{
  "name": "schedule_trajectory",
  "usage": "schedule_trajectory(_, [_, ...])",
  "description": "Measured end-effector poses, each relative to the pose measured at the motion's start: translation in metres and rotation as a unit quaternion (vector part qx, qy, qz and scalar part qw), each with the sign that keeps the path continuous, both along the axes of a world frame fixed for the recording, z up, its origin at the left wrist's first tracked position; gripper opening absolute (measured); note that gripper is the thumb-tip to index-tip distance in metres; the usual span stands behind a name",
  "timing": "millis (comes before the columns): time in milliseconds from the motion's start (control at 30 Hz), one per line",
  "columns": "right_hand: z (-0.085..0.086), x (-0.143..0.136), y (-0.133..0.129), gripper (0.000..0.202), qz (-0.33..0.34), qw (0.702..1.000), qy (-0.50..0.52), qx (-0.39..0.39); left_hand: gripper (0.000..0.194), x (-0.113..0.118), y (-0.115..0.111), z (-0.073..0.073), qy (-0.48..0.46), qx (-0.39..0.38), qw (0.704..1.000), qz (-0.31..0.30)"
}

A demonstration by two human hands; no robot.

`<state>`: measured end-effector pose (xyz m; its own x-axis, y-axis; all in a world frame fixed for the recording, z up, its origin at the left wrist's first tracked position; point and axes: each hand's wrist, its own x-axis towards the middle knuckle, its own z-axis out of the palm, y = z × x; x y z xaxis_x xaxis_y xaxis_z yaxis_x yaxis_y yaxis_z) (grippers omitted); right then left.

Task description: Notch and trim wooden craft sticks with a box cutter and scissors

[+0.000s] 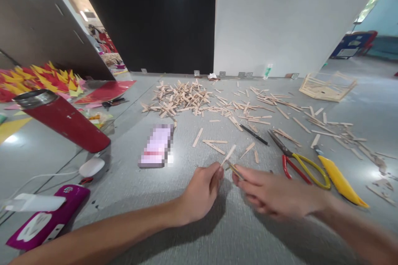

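Note:
Pinched in my left hand (203, 188) is a pale wooden craft stick (229, 153), its free end pointing up and away. My right hand (270, 188) is closed around a slim, brownish-grey tool (235, 169); its exact kind cannot be made out. The tool's tip sits right beside the stick, close to my left fingertips, and I cannot tell if they touch. Several loose craft sticks (214, 146) lie just beyond my hands. Scissors (298, 163) with red and yellow handles and a yellow-handled cutter (342, 180) rest to the right of my right hand.
A heap of craft sticks (180, 97) lies before the upright panel (264, 20). A black pen-like tool (255, 134) is among scattered sticks. Left stand a phone (157, 145), a red flask (66, 122) and a purple power bank (62, 207). A stick frame (326, 89) sits far right.

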<state>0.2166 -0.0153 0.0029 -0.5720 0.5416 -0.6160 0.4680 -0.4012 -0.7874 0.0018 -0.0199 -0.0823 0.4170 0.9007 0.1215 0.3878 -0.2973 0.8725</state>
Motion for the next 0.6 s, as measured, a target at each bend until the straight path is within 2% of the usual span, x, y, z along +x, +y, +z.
schedule_trajectory(67, [0.009,0.011,0.012,0.017,0.032,0.995,-0.051,-0.079,0.032,0.000,-0.001,-0.001,0.009,0.004,1.000,-0.006])
schedule_trajectory(133, [0.006,0.013,0.014,0.017,0.035,0.992,-0.070,-0.101,0.031,0.000,-0.002,-0.001,0.013,0.010,1.000,-0.005])
schedule_trajectory(267, [-0.024,-0.003,-0.002,0.012,0.030,0.994,-0.023,-0.103,0.033,-0.001,-0.002,-0.001,0.011,0.020,1.000,-0.003])
schedule_trajectory(367, [-0.037,-0.013,-0.012,0.021,-0.038,0.990,0.064,-0.118,0.038,-0.002,0.001,-0.001,0.002,0.023,1.000,0.005])
schedule_trajectory(433, [-0.033,-0.014,-0.012,0.024,-0.067,0.988,0.078,-0.111,0.039,-0.002,0.003,0.000,-0.005,0.023,1.000,0.018])
schedule_trajectory(600, [-0.010,-0.007,-0.004,0.022,-0.061,0.998,-0.003,-0.024,0.047,-0.001,0.004,0.003,-0.010,0.027,0.999,0.031])
